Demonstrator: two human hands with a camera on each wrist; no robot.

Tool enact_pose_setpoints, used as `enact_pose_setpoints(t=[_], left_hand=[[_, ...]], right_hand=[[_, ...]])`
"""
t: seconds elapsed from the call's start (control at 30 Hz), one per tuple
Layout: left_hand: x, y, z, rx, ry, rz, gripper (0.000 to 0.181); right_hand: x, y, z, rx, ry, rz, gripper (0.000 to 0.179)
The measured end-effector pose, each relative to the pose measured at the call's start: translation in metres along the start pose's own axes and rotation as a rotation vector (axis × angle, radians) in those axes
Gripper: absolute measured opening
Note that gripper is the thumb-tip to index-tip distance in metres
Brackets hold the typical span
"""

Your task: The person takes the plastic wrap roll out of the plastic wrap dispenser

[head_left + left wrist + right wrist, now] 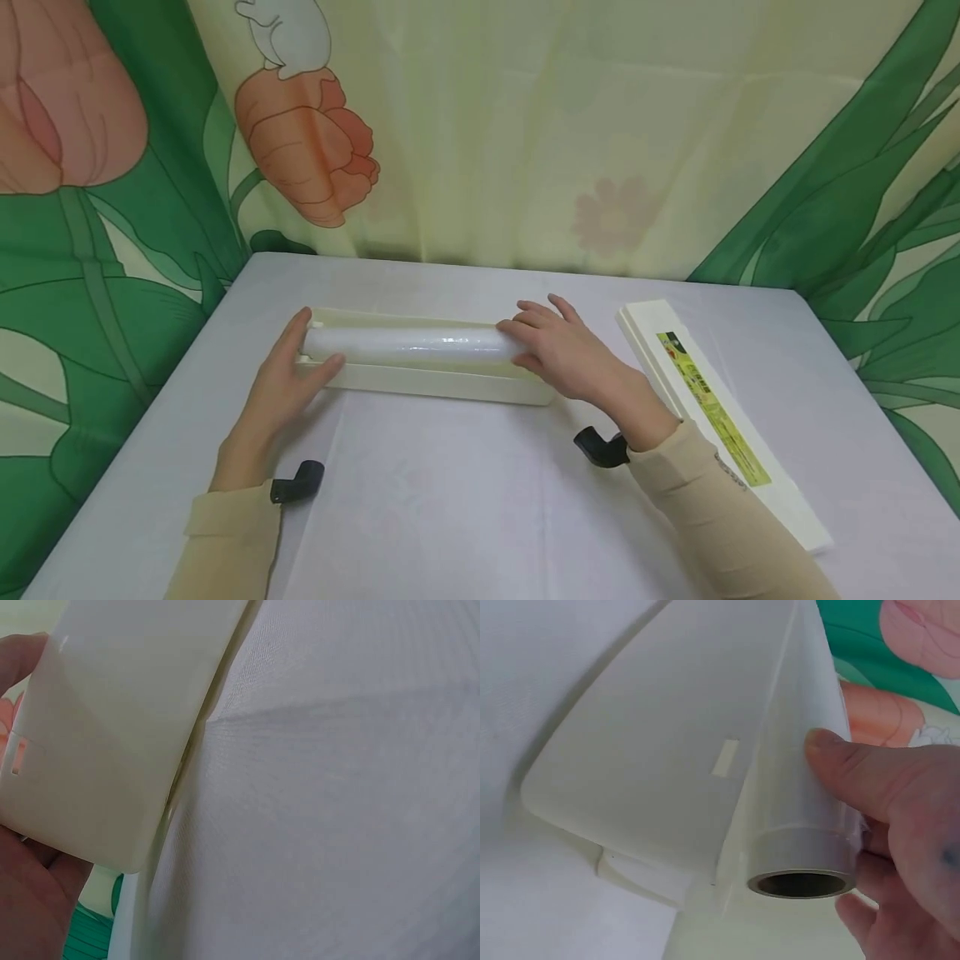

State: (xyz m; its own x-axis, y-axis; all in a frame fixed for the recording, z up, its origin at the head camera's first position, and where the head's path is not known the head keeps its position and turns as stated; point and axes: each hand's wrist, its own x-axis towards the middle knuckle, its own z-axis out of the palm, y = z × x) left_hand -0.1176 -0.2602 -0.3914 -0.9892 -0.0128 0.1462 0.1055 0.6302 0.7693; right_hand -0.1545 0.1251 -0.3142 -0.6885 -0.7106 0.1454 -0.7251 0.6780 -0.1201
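Fingers and thumb of the right hand point(558, 354) clamp the right end of the clear roll point(405, 343), raised out of the open white box point(442, 383); those of the left hand point(279, 398) grip the box's left end, where the roll's other end lies inside; a long labelled white piece point(712, 408) rests to the right on the tabletop point(450, 500).

A leaf-printed cloth backdrop point(495, 150) hangs behind a table point(435, 508) draped in white.
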Motion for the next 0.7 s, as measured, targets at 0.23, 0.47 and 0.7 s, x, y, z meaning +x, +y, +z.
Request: enact_pose_setpoints(t=[0.23, 0.47, 0.7], left_hand=[[0.003, 0.0, 0.002, -0.013, -0.006, 0.008, 0.088], [0.002, 0.002, 0.001, -0.004, -0.01, -0.006, 0.088], [-0.001, 0.003, 0.0, -0.002, -0.006, -0.029, 0.089]], right_hand=[[-0.002, 0.001, -0.002, 0.089, 0.015, -0.042, 0.041], [-0.002, 0.005, 0.005, 0.172, 0.04, -0.041, 0.043], [0.005, 0.004, 0.012, 0.105, 0.076, -0.054, 0.058]])
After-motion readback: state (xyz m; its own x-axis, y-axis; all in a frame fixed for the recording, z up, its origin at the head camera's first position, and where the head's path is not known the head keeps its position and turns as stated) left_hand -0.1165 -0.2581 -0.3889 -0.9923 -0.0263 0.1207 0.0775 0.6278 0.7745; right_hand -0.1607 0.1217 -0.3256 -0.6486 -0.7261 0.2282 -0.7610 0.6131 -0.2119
